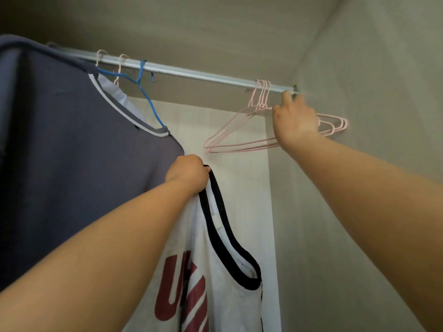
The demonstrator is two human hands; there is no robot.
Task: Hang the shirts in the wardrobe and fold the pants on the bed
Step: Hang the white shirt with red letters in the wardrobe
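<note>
Overhead, hands: left (188,172) grips shirt (215,271), right (296,118) clasps hangers (260,107)

A rail (191,74) crosses the top of the wardrobe, with a hung shirt (72,164) on its hanger (146,97) at the left and a bunch of empty hangers (239,130) near the right end, beside the side wall (359,140). The right grip (296,118) is in front of that bunch, fingertips up at the rail. The left grip (188,173), lower and between shirt and bunch, holds a sleeveless shirt (215,271) hanging below it.
</note>
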